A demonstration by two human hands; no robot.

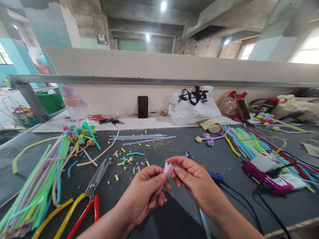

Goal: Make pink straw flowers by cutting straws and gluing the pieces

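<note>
Both my hands meet over the dark tabletop, pinching a small pink piece between thumbs and fingertips. My left hand grips its left side, and my right hand closes on the right side; the fingers hide part of it. What the piece is made into I cannot make out. Large scissors with red and yellow handles lie partly spread, left of my left hand. Small cut bits in yellow, pink and green are scattered beyond my hands. A blue tool with a cord lies just beyond my right wrist.
Bundles of coloured pipe-cleaner-like stems lie left and right. Clear sticks rest behind the scraps. A purple corded tool is at right. Along the back stand a phone, a bottle and a white bag.
</note>
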